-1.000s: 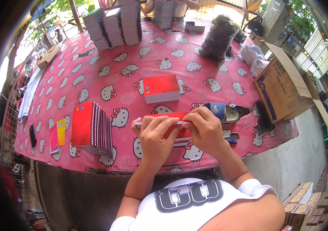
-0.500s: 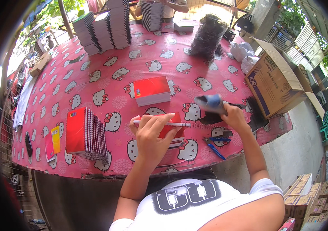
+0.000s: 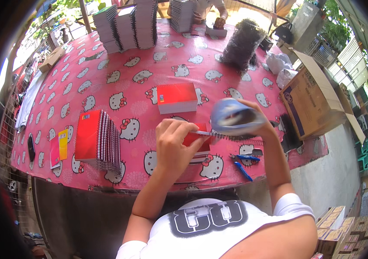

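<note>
While pliers (image 3: 243, 171) and carton (image 3: 311, 101) sit rightward, left grip (image 3: 173, 134) pinches a notebook (image 3: 204, 132), right grip (image 3: 265, 121) a blue object (image 3: 224, 109).

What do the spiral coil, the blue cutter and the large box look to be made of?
Spiral coil: plastic or coated metal, from its thin, dark loops; blur hides the finish.

Blue cutter: smooth plastic or rubber grips, judging by their even colour; the dark head is probably metal.

Large box: probably matte cardboard, given its brown walls and open flaps.
</note>
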A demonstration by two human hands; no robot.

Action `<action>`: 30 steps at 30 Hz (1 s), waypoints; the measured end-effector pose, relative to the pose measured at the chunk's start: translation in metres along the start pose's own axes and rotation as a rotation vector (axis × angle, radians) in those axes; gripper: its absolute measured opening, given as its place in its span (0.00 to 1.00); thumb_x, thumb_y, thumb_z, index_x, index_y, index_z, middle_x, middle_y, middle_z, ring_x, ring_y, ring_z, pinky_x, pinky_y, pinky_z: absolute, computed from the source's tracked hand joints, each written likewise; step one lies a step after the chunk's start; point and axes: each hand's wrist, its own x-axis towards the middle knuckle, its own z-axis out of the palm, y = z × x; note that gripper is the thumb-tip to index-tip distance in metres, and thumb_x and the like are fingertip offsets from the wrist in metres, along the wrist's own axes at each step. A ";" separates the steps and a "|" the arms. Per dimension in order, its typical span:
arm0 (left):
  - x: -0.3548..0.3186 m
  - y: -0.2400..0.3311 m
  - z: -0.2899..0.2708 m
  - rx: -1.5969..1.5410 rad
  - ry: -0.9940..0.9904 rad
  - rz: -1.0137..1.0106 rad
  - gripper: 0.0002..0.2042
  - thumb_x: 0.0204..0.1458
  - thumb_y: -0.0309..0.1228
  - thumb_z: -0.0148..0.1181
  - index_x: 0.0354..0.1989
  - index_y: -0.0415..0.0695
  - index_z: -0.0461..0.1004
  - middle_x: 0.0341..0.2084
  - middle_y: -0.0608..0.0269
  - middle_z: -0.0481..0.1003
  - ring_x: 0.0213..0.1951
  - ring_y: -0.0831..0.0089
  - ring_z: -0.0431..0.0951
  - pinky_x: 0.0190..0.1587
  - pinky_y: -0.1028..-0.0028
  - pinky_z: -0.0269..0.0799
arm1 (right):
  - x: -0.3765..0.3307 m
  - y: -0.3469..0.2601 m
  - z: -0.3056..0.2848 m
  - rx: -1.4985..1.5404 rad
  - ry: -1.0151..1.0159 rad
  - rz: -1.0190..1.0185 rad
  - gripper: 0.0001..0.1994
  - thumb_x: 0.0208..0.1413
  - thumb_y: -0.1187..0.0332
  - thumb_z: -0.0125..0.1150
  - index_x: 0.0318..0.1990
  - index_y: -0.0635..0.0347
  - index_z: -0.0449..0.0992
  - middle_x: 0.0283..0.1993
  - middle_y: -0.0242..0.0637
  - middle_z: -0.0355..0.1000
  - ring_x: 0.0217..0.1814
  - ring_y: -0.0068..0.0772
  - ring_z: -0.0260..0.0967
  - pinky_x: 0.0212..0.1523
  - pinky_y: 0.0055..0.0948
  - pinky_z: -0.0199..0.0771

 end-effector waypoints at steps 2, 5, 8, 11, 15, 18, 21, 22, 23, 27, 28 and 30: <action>0.004 0.001 0.001 -0.007 0.003 0.006 0.13 0.35 0.33 0.74 0.29 0.47 0.77 0.27 0.68 0.76 0.37 0.67 0.73 0.46 0.64 0.63 | 0.004 0.013 -0.010 0.044 0.049 0.025 0.15 0.40 0.75 0.73 0.36 0.64 0.75 0.36 0.31 0.75 0.40 0.17 0.70 0.44 0.28 0.73; 0.000 -0.002 -0.001 -0.011 -0.008 -0.004 0.13 0.35 0.33 0.74 0.29 0.47 0.77 0.26 0.68 0.76 0.36 0.66 0.73 0.46 0.65 0.63 | -0.004 0.009 0.003 -0.141 0.078 -0.033 0.16 0.39 0.79 0.71 0.39 0.65 0.74 0.35 0.31 0.75 0.40 0.18 0.71 0.45 0.26 0.74; 0.004 -0.003 0.000 -0.022 0.002 -0.020 0.13 0.36 0.33 0.74 0.30 0.46 0.77 0.26 0.68 0.76 0.36 0.66 0.73 0.46 0.65 0.63 | 0.008 -0.005 -0.003 -0.022 -0.032 0.013 0.19 0.39 0.80 0.70 0.41 0.65 0.74 0.35 0.31 0.75 0.40 0.20 0.71 0.46 0.26 0.74; 0.002 -0.003 -0.001 -0.011 -0.010 -0.021 0.13 0.36 0.32 0.74 0.30 0.46 0.78 0.27 0.68 0.77 0.35 0.67 0.74 0.45 0.66 0.64 | 0.002 0.005 0.005 0.107 -0.056 -0.157 0.18 0.40 0.79 0.70 0.41 0.64 0.74 0.35 0.31 0.75 0.40 0.19 0.71 0.43 0.25 0.74; 0.006 -0.002 -0.003 0.015 -0.018 -0.010 0.12 0.36 0.31 0.75 0.30 0.47 0.79 0.25 0.70 0.79 0.34 0.70 0.75 0.44 0.67 0.66 | -0.005 0.028 0.001 -0.825 0.218 0.094 0.14 0.40 0.73 0.65 0.37 0.58 0.74 0.37 0.44 0.76 0.40 0.44 0.75 0.39 0.36 0.74; 0.002 -0.006 -0.007 -0.032 -0.045 -0.049 0.14 0.35 0.30 0.75 0.33 0.46 0.78 0.32 0.66 0.77 0.38 0.66 0.74 0.48 0.65 0.65 | -0.030 0.045 -0.003 -0.992 0.434 0.295 0.11 0.40 0.71 0.63 0.35 0.57 0.73 0.38 0.49 0.74 0.41 0.54 0.73 0.39 0.41 0.73; 0.003 -0.003 -0.008 -0.014 0.020 -0.056 0.17 0.34 0.30 0.76 0.35 0.46 0.78 0.46 0.60 0.72 0.43 0.62 0.73 0.52 0.62 0.65 | -0.051 0.054 -0.012 -0.747 0.375 0.329 0.11 0.41 0.73 0.65 0.35 0.58 0.74 0.35 0.43 0.76 0.37 0.42 0.76 0.39 0.35 0.74; 0.003 -0.001 -0.008 0.009 0.061 -0.054 0.18 0.34 0.29 0.76 0.36 0.46 0.78 0.52 0.58 0.69 0.44 0.60 0.73 0.53 0.61 0.65 | -0.048 0.046 -0.010 -0.488 0.302 0.225 0.11 0.41 0.74 0.66 0.35 0.58 0.74 0.35 0.40 0.76 0.37 0.37 0.75 0.39 0.33 0.74; 0.001 -0.004 -0.006 -0.004 0.080 -0.087 0.18 0.33 0.30 0.77 0.35 0.46 0.78 0.54 0.57 0.67 0.45 0.61 0.72 0.52 0.61 0.67 | -0.040 0.032 -0.006 -0.227 0.228 0.121 0.11 0.41 0.75 0.67 0.35 0.59 0.75 0.34 0.36 0.76 0.37 0.31 0.74 0.39 0.31 0.73; -0.006 -0.014 0.005 -0.151 0.100 -0.217 0.18 0.32 0.29 0.79 0.33 0.46 0.78 0.55 0.56 0.64 0.48 0.64 0.72 0.49 0.63 0.72 | -0.003 0.024 0.008 -0.052 0.059 0.012 0.12 0.42 0.75 0.70 0.36 0.60 0.75 0.36 0.29 0.75 0.38 0.21 0.71 0.40 0.26 0.72; -0.005 -0.014 0.004 -0.201 0.105 -0.246 0.18 0.32 0.29 0.79 0.32 0.46 0.77 0.54 0.56 0.65 0.48 0.65 0.72 0.49 0.63 0.72 | 0.011 0.018 0.009 -0.109 0.021 0.023 0.12 0.43 0.75 0.71 0.36 0.61 0.75 0.36 0.29 0.75 0.38 0.21 0.71 0.40 0.25 0.72; -0.004 -0.018 0.002 -0.268 0.049 -0.303 0.17 0.32 0.29 0.79 0.31 0.45 0.77 0.51 0.56 0.66 0.48 0.66 0.72 0.49 0.64 0.72 | 0.017 0.007 0.011 0.188 -0.045 -0.004 0.13 0.42 0.75 0.71 0.36 0.63 0.75 0.36 0.30 0.75 0.38 0.21 0.70 0.41 0.25 0.73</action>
